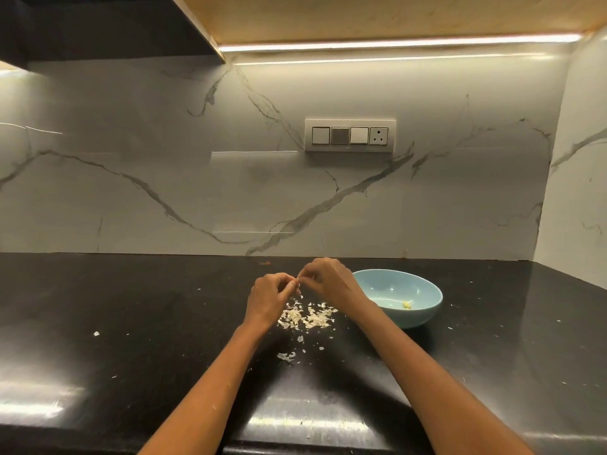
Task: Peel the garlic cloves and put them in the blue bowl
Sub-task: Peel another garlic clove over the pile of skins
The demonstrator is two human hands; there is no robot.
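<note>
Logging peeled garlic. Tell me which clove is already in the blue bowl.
The pale clove on the blue bowl floor; the other clove is pinched between left hand and right hand.

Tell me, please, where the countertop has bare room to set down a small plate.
Bare black countertop lies left of the left hand, and right of the blue bowl toward the corner. It is crowded beneath both hands, where the garlic skins are heaped beside the bowl.

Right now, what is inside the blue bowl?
One peeled garlic clove lies on the bottom of the blue bowl. The right forearm covers the bowl's left part, so that part cannot be seen.
</note>
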